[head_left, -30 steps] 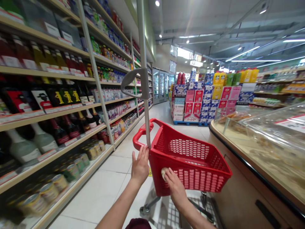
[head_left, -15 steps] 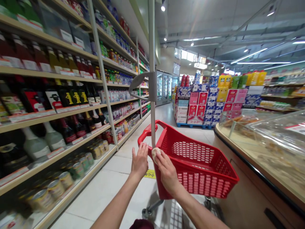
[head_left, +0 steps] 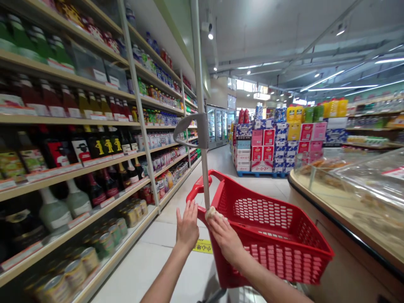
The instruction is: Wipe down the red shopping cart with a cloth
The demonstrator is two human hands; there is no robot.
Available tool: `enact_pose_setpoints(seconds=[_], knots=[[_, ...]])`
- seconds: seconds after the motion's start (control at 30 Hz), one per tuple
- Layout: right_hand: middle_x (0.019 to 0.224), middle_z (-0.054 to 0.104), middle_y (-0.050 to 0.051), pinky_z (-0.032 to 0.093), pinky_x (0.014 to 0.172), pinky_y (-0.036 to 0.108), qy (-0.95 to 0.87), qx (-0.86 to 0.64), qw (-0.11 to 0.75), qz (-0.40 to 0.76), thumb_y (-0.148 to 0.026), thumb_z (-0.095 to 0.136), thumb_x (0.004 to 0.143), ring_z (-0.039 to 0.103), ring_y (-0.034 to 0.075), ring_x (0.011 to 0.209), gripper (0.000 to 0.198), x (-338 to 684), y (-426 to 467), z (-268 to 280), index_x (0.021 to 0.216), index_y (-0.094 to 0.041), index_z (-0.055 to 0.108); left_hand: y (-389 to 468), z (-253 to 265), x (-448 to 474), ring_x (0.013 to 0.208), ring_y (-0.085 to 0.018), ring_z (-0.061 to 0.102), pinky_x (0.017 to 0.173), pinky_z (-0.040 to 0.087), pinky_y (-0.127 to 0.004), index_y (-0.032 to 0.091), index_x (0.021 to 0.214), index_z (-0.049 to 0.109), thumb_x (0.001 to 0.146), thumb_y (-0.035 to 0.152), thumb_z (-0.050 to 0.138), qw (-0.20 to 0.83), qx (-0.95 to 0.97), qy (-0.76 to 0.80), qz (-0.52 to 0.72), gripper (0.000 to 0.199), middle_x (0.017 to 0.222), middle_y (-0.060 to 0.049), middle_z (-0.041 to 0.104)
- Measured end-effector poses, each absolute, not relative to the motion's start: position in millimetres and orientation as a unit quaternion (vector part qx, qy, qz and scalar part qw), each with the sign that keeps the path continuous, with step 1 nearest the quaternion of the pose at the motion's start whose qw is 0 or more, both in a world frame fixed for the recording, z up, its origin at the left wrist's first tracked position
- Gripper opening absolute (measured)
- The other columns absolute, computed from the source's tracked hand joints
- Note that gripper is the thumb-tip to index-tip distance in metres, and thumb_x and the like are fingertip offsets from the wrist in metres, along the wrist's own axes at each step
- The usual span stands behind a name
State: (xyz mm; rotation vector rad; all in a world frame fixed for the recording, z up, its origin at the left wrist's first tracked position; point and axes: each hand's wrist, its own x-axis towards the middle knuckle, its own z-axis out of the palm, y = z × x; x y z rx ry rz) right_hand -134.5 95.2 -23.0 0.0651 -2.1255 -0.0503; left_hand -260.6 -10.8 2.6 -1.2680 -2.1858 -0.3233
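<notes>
A red plastic shopping cart [head_left: 271, 248] with perforated sides stands in front of me. My right hand [head_left: 224, 235] holds a crumpled off-white cloth [head_left: 216, 213] under its fingers, pressed on the cart's near upper corner beside the base of a grey metal pole [head_left: 202, 172]. My left hand [head_left: 187, 227] is at the near end of the red cart handle [head_left: 195, 190], back toward me, fingers stretched up and the little finger apart. Its fingertips overlap the handle; I cannot tell how firmly they touch. A grey plastic clip [head_left: 197, 130] is fixed on the pole above both hands.
Shelves of bottles and cans [head_left: 104, 162] line the left side. A glass-covered food counter [head_left: 353, 181] stands close on the right. Ahead are stacked drink cartons [head_left: 263, 145] on a blue pallet, with glass-door fridges [head_left: 217, 122] behind. A yellow floor sticker [head_left: 203, 246] lies under the cart.
The view has tilted up slightly, so the cart, pole clip and shelves appear lower. My right hand and the cloth have shifted a little along the cart's corner; my left hand stays by the handle.
</notes>
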Motion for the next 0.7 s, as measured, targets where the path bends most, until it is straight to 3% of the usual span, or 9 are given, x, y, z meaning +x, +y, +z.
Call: enact_pose_setpoints(seconds=[0.17,0.3,0.37,0.47,0.57,0.7], knots=[[0.116,0.057,0.005,0.034,0.100,0.035,-0.905,0.141,0.376,-0.142,-0.011,0.035,0.085,0.039,0.017,0.119,0.039,-140.6,121.5,-2.9,0.122,-0.016,0.045,-11.7,0.9,-263.4,0.127,-0.022,0.025,0.102,0.019,-0.053,0.013,0.127,0.035,0.057,0.002,0.036,0.291,-0.481,-0.819,-0.119,0.071,0.136,-0.009,0.034],[0.111,0.060,0.004,0.034,0.098,0.028,-0.905,0.262,0.278,-0.188,-0.015,0.034,0.086,0.044,0.014,0.115,0.034,-147.5,135.7,67.2,0.115,-0.016,0.052,-11.4,-0.7,-263.1,0.128,-0.022,0.025,0.103,0.017,-0.053,0.013,0.127,0.035,0.057,0.003,0.036,0.292,-0.480,-0.818,-0.122,0.071,0.136,-0.008,0.033],[0.114,0.058,0.003,0.033,0.099,0.032,-0.901,0.237,0.314,-0.181,-0.017,0.032,0.088,0.040,0.015,0.119,0.034,-151.5,137.2,112.9,0.114,-0.017,0.053,-10.8,-1.8,-262.5,0.128,-0.022,0.024,0.102,0.017,-0.054,0.012,0.127,0.034,0.056,0.002,0.037,0.286,-0.481,-0.819,-0.125,0.072,0.137,-0.009,0.033],[0.125,0.049,0.001,0.028,0.103,0.041,-0.874,0.130,0.444,-0.148,-0.014,0.027,0.089,0.027,0.017,0.126,0.037,-157.6,133.1,156.9,0.118,-0.019,0.048,-9.8,-3.1,-261.4,0.128,-0.022,0.023,0.103,0.015,-0.054,0.011,0.128,0.034,0.056,0.002,0.037,0.283,-0.477,-0.821,-0.138,0.072,0.137,-0.009,0.032],[0.131,0.042,0.005,0.024,0.104,0.044,-0.861,0.108,0.467,-0.171,-0.007,0.028,0.085,0.019,0.020,0.129,0.040,-159.8,127.9,136.7,0.120,-0.013,0.047,-9.6,-3.1,-260.9,0.129,-0.020,0.022,0.103,0.014,-0.054,0.011,0.128,0.033,0.057,0.003,0.035,0.275,-0.472,-0.825,-0.143,0.072,0.138,-0.008,0.030],[0.123,0.051,0.009,0.028,0.104,0.036,-0.883,0.204,0.345,-0.242,-0.009,0.036,0.081,0.029,0.020,0.125,0.035,-156.6,130.3,75.4,0.112,-0.007,0.054,-10.2,-1.4,-261.8,0.129,-0.021,0.022,0.102,0.014,-0.055,0.012,0.128,0.033,0.056,0.003,0.036,0.256,-0.476,-0.830,-0.138,0.072,0.138,-0.008,0.030]])
